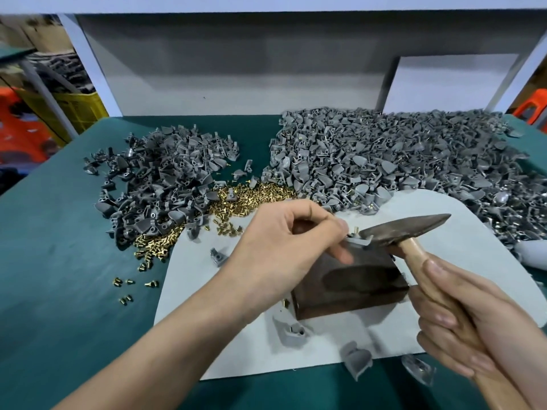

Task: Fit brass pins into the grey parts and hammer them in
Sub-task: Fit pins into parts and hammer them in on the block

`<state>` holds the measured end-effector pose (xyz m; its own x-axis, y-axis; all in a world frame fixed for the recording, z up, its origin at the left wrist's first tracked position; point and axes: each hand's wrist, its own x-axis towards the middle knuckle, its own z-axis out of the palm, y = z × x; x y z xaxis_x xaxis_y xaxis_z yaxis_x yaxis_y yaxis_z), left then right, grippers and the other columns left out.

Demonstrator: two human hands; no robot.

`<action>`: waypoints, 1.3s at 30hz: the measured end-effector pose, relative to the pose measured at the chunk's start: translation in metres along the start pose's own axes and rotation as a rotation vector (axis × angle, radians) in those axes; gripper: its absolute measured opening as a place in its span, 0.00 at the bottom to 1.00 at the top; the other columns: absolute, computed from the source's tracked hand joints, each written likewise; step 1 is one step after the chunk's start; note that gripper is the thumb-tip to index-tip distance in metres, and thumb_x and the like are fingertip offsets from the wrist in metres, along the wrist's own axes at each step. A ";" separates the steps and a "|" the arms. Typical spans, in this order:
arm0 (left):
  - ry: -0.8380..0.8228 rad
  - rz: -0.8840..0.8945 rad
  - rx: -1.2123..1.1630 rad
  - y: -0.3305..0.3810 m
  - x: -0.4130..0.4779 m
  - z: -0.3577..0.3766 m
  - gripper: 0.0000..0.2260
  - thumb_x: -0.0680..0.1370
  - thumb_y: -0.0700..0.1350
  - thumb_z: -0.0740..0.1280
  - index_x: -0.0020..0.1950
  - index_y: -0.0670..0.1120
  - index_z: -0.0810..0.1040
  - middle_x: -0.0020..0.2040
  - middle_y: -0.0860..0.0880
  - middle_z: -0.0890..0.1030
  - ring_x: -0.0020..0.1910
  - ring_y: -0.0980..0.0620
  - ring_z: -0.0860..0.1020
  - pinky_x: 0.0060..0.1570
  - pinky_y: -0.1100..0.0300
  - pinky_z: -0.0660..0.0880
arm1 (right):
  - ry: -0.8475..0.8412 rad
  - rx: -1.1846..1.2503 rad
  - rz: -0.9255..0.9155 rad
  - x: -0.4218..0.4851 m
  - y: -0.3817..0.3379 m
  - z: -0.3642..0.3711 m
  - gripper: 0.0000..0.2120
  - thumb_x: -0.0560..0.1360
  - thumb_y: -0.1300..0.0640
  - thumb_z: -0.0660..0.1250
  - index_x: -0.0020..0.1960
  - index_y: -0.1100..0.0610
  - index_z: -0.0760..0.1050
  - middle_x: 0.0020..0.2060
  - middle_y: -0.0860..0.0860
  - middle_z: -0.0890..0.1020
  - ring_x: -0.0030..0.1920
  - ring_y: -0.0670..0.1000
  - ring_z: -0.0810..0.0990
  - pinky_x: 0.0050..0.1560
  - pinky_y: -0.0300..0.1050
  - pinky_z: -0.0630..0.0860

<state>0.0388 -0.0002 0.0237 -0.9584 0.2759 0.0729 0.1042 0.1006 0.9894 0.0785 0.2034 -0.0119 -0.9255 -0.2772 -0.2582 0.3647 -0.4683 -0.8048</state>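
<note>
My left hand (291,241) pinches a small grey part (356,239) against the top far edge of a dark metal block (352,284). A brass pin (356,230) sticks up from that part. My right hand (461,327) grips the wooden handle of a hammer (405,229), whose dark head rests level just right of the pin, touching the part. Loose brass pins (251,196) lie heaped behind my left hand. One pile of grey parts (165,179) sits at the left, and a larger pile (399,152) fills the right.
The block stands on a pale grey mat (444,241) over the green table (59,261). Stray grey parts (355,361) lie on the mat's near edge and one (217,256) left of my hand. A few pins (130,288) are scattered on the green surface.
</note>
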 end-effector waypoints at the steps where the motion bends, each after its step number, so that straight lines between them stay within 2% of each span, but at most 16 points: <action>1: -0.005 0.001 0.003 0.000 -0.001 0.000 0.07 0.74 0.46 0.67 0.37 0.48 0.79 0.32 0.51 0.84 0.34 0.45 0.69 0.43 0.54 0.64 | 0.001 0.004 0.004 0.000 0.000 0.000 0.29 0.52 0.49 0.84 0.42 0.60 0.72 0.22 0.54 0.63 0.16 0.48 0.47 0.18 0.34 0.65; 5: -0.015 0.009 0.036 -0.001 -0.001 0.000 0.07 0.75 0.46 0.67 0.38 0.48 0.79 0.31 0.53 0.84 0.31 0.49 0.65 0.30 0.66 0.64 | -0.003 -0.005 0.008 0.000 0.000 -0.001 0.31 0.53 0.49 0.83 0.44 0.63 0.70 0.23 0.54 0.62 0.16 0.48 0.47 0.18 0.34 0.65; 7: -0.019 0.010 0.045 -0.002 -0.001 0.000 0.06 0.75 0.46 0.67 0.38 0.48 0.79 0.32 0.53 0.84 0.31 0.49 0.65 0.29 0.67 0.63 | -0.003 -0.015 0.005 -0.001 0.000 -0.001 0.31 0.53 0.48 0.83 0.44 0.63 0.72 0.23 0.54 0.62 0.16 0.48 0.48 0.19 0.35 0.65; 13: -0.036 0.026 0.039 -0.004 -0.001 0.001 0.06 0.73 0.48 0.66 0.38 0.48 0.78 0.32 0.53 0.84 0.32 0.49 0.66 0.30 0.65 0.63 | -0.009 -0.029 0.004 -0.002 0.000 -0.001 0.31 0.53 0.48 0.83 0.46 0.63 0.74 0.23 0.54 0.62 0.16 0.48 0.48 0.18 0.35 0.65; 16: -0.047 0.042 0.044 -0.005 -0.001 0.001 0.05 0.74 0.46 0.67 0.39 0.48 0.78 0.32 0.53 0.84 0.32 0.49 0.67 0.32 0.62 0.63 | -0.020 -0.027 -0.008 -0.003 0.000 -0.001 0.27 0.54 0.48 0.83 0.42 0.61 0.73 0.23 0.54 0.62 0.16 0.48 0.48 0.18 0.34 0.64; 18: -0.045 0.054 0.064 -0.006 -0.001 0.002 0.05 0.75 0.44 0.67 0.38 0.48 0.78 0.32 0.53 0.83 0.31 0.51 0.70 0.32 0.67 0.65 | -0.028 -0.036 -0.009 -0.003 0.001 -0.001 0.26 0.55 0.48 0.83 0.40 0.60 0.73 0.23 0.54 0.62 0.15 0.48 0.48 0.18 0.34 0.64; 20: -0.017 0.065 0.094 -0.009 0.001 0.001 0.05 0.74 0.42 0.68 0.38 0.47 0.77 0.33 0.54 0.83 0.32 0.59 0.75 0.36 0.73 0.69 | -0.035 -0.071 -0.022 -0.004 0.002 -0.001 0.23 0.57 0.48 0.82 0.39 0.59 0.74 0.23 0.54 0.62 0.15 0.48 0.49 0.19 0.34 0.64; 22: 0.037 0.070 0.205 -0.013 0.002 0.000 0.03 0.70 0.45 0.68 0.37 0.49 0.76 0.35 0.55 0.81 0.36 0.62 0.79 0.40 0.73 0.71 | -0.035 -0.117 -0.046 -0.005 0.003 -0.001 0.18 0.60 0.48 0.79 0.37 0.58 0.74 0.23 0.55 0.63 0.14 0.45 0.53 0.20 0.35 0.65; 25: 0.097 0.067 0.458 -0.021 0.003 0.001 0.03 0.68 0.48 0.68 0.37 0.52 0.74 0.35 0.56 0.80 0.42 0.59 0.78 0.46 0.67 0.72 | -0.009 -0.192 -0.063 -0.006 0.005 0.003 0.12 0.64 0.49 0.73 0.39 0.57 0.78 0.24 0.55 0.63 0.14 0.44 0.60 0.23 0.35 0.66; 27: 0.115 0.071 0.588 -0.025 0.003 0.006 0.05 0.70 0.47 0.69 0.38 0.53 0.74 0.33 0.56 0.79 0.42 0.58 0.76 0.54 0.66 0.68 | 0.030 -0.274 -0.086 -0.006 0.007 0.009 0.09 0.68 0.50 0.73 0.46 0.52 0.82 0.24 0.55 0.64 0.15 0.44 0.60 0.23 0.33 0.64; 29: 0.134 0.093 0.672 -0.028 0.002 0.012 0.07 0.72 0.45 0.70 0.38 0.52 0.73 0.30 0.56 0.77 0.39 0.60 0.75 0.61 0.77 0.52 | 0.084 -0.419 -0.126 -0.005 0.007 0.017 0.13 0.69 0.46 0.69 0.52 0.47 0.82 0.24 0.53 0.65 0.17 0.45 0.58 0.23 0.30 0.62; 30: 0.133 0.101 0.694 -0.030 0.002 0.014 0.07 0.72 0.44 0.70 0.38 0.52 0.73 0.29 0.56 0.76 0.38 0.60 0.74 0.59 0.81 0.46 | 0.103 -0.489 -0.148 -0.004 0.008 0.020 0.15 0.68 0.45 0.66 0.53 0.45 0.81 0.23 0.52 0.65 0.17 0.46 0.57 0.22 0.30 0.61; 31: 0.128 0.104 0.703 -0.032 0.002 0.016 0.06 0.72 0.44 0.70 0.39 0.51 0.74 0.29 0.56 0.76 0.37 0.61 0.74 0.57 0.82 0.47 | 0.119 -0.543 -0.165 -0.003 0.009 0.024 0.15 0.68 0.45 0.65 0.54 0.43 0.80 0.23 0.51 0.64 0.17 0.46 0.57 0.22 0.30 0.60; 32: 0.129 0.106 0.700 -0.034 0.002 0.017 0.06 0.72 0.43 0.71 0.39 0.50 0.75 0.30 0.55 0.76 0.37 0.62 0.73 0.55 0.80 0.52 | 0.129 -0.578 -0.172 -0.002 0.009 0.026 0.13 0.70 0.46 0.63 0.53 0.42 0.80 0.23 0.51 0.64 0.16 0.47 0.57 0.21 0.30 0.59; 35: 0.165 0.119 0.664 -0.041 0.001 0.016 0.03 0.73 0.43 0.71 0.41 0.49 0.78 0.35 0.54 0.79 0.40 0.61 0.75 0.41 0.73 0.65 | 0.142 -0.623 -0.168 0.002 0.011 0.026 0.09 0.77 0.54 0.61 0.49 0.45 0.79 0.24 0.53 0.62 0.16 0.47 0.57 0.19 0.32 0.58; 39: 0.191 0.144 0.643 -0.046 0.000 0.015 0.03 0.74 0.44 0.71 0.42 0.50 0.80 0.40 0.56 0.80 0.44 0.60 0.76 0.48 0.66 0.69 | 0.143 -0.706 -0.190 0.003 0.012 0.026 0.10 0.79 0.55 0.59 0.49 0.43 0.78 0.26 0.55 0.59 0.17 0.48 0.56 0.20 0.35 0.58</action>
<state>0.0381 0.0093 -0.0234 -0.9472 0.1618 0.2769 0.3143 0.6392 0.7018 0.0826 0.1757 -0.0084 -0.9879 -0.1106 -0.1086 0.0894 0.1664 -0.9820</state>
